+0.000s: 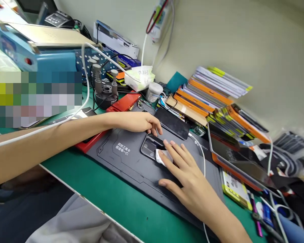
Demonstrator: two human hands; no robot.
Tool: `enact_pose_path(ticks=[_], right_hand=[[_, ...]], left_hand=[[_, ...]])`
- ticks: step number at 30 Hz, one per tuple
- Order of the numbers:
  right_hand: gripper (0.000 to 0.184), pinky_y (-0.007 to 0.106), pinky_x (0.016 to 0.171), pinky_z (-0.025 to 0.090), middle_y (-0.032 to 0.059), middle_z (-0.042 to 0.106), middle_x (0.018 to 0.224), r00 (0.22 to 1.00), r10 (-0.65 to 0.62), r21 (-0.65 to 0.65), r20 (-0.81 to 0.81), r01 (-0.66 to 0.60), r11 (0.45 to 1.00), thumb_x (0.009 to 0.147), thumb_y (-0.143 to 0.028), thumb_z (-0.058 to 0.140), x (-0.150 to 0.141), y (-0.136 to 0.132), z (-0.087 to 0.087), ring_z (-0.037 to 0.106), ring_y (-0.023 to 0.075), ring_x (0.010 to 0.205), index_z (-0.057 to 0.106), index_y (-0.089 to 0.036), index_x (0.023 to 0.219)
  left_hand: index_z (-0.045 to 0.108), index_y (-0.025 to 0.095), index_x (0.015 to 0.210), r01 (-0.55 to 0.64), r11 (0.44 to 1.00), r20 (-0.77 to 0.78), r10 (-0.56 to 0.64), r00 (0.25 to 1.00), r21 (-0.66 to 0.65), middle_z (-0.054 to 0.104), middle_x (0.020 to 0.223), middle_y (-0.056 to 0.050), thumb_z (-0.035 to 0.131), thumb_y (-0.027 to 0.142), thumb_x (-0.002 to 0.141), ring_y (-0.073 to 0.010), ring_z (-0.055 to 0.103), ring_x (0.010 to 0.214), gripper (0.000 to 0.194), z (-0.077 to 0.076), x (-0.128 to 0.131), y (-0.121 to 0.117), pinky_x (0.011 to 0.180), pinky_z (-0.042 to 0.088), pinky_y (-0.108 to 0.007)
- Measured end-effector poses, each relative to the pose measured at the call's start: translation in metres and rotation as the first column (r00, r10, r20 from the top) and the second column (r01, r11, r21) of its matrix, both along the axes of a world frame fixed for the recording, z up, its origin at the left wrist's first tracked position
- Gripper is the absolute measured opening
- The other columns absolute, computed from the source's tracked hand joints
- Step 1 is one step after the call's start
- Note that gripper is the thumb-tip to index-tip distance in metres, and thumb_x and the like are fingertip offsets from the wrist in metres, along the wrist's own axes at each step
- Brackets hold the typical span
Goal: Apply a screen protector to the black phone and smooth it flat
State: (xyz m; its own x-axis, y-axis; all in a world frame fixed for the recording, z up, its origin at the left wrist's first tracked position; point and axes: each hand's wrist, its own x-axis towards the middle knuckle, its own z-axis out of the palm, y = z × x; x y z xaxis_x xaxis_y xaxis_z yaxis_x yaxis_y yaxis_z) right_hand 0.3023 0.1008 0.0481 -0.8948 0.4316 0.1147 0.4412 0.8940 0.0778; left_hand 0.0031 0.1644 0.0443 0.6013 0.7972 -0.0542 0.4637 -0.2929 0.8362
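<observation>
A dark smartphone (148, 147) lies on the grey work mat (131, 165), its glossy face up. My left hand (140, 122) is at the phone's far edge, its fingers loosely bent and apart; whether the fingertips touch the phone I cannot tell. My right hand (190, 168) reaches in from the right with its fingers stretched and spread. Under its fingertips a small white wipe (161, 158) rests on the phone's near right part, which the hand partly hides. Just beyond both hands lies a flat black panel (172, 122).
A white cable (84, 67) loops over my left forearm. Behind the mat stand a red holder (125, 102), a white jar (154, 91) and stacked boxes (205, 94). At right lie a tablet-like screen (233, 152) and pens (256, 216). A blue machine (53, 60) stands back left.
</observation>
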Motion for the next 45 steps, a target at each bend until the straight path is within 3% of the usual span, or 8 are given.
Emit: enact_pose_path(ticks=[7,15,23,27,31,35,41,45], right_hand=[[0.057,0.064,0.134,0.028,0.0150,0.044,0.171,0.997,0.059,0.027,0.044,-0.060,0.998,0.111,-0.052,0.045,-0.060,0.008,0.007,0.035,0.0336,0.163,0.061,-0.017,0.153],[0.048,0.060,0.129,0.041,0.0122,0.058,0.160,0.997,0.012,0.032,-0.080,-0.009,0.999,0.111,-0.035,0.053,-0.013,-0.002,-0.002,0.042,0.0309,0.159,0.056,-0.025,0.158],[0.047,0.051,0.134,0.034,0.0141,0.068,0.145,0.993,0.022,0.015,-0.113,-0.020,1.000,0.110,-0.047,0.054,-0.052,-0.012,0.003,0.051,0.0271,0.152,0.068,-0.015,0.142],[0.036,0.042,0.124,0.050,0.0105,0.078,0.121,0.983,0.107,0.114,-0.148,-0.091,0.989,0.109,-0.040,0.060,-0.022,-0.002,0.001,0.068,0.0235,0.130,0.073,-0.015,0.131],[0.019,0.037,0.100,0.064,0.0082,0.081,0.106,0.956,0.108,0.154,-0.273,-0.068,0.986,0.105,-0.029,0.068,0.017,0.013,0.001,0.074,0.0224,0.111,0.078,-0.017,0.116],[0.007,0.040,0.091,0.062,0.0060,0.080,0.095,0.925,0.062,0.152,-0.374,-0.004,0.988,0.099,-0.017,0.074,0.031,0.019,-0.001,0.073,0.0245,0.103,0.078,-0.019,0.104],[0.007,0.037,0.088,0.058,0.0066,0.078,0.095,0.902,-0.004,0.171,-0.431,0.086,0.981,0.101,-0.016,0.070,0.028,0.019,-0.010,0.070,0.0217,0.097,0.075,-0.016,0.096],[0.010,0.039,0.090,0.056,0.0060,0.077,0.097,0.889,-0.108,0.146,-0.446,0.191,0.971,0.104,-0.019,0.068,0.030,0.020,-0.015,0.068,0.0226,0.098,0.075,-0.017,0.097]], left_hand=[[0.075,0.017,0.122,0.028,0.999,0.000,-0.028,1.000,0.040,0.079,0.130,-0.004,0.048,0.008,0.085,-0.0201,0.072,0.120,0.047,-0.001,-0.002,0.003,0.104,0.053,-0.026],[0.075,0.017,0.127,0.013,1.000,-0.048,-0.013,0.999,-0.004,0.080,0.128,-0.005,0.045,0.002,0.087,-0.0162,0.074,0.116,0.052,0.002,0.002,0.002,0.103,0.054,-0.023],[0.076,0.019,0.125,0.065,0.995,-0.034,-0.063,0.997,0.072,0.078,0.129,-0.004,0.052,0.016,0.095,-0.0230,0.069,0.122,0.038,-0.007,0.001,-0.002,0.106,0.048,-0.028],[0.075,0.028,0.132,0.068,0.996,-0.088,-0.064,0.994,0.052,0.077,0.120,0.000,0.059,0.023,0.095,-0.0202,0.069,0.107,0.040,-0.013,0.000,-0.003,0.090,0.052,-0.024],[0.071,0.038,0.138,0.118,0.991,-0.160,-0.107,0.981,0.057,0.072,0.131,0.000,0.073,0.042,0.091,-0.0240,0.066,0.116,0.047,-0.009,-0.005,-0.007,0.097,0.052,-0.029],[0.067,0.043,0.141,0.136,0.989,-0.204,-0.122,0.971,0.057,0.064,0.143,0.001,0.086,0.054,0.082,-0.0260,0.059,0.131,0.063,-0.002,-0.002,-0.010,0.112,0.047,-0.031],[0.066,0.033,0.142,0.068,0.997,-0.247,-0.055,0.968,0.045,0.065,0.131,-0.005,0.076,0.067,0.088,-0.0259,0.061,0.120,0.064,0.003,0.010,-0.008,0.106,0.050,-0.036],[0.066,0.033,0.140,0.105,0.994,-0.334,-0.099,0.938,-0.002,0.065,0.134,-0.004,0.077,0.066,0.088,-0.0265,0.060,0.123,0.062,0.013,0.016,-0.001,0.106,0.048,-0.036]])
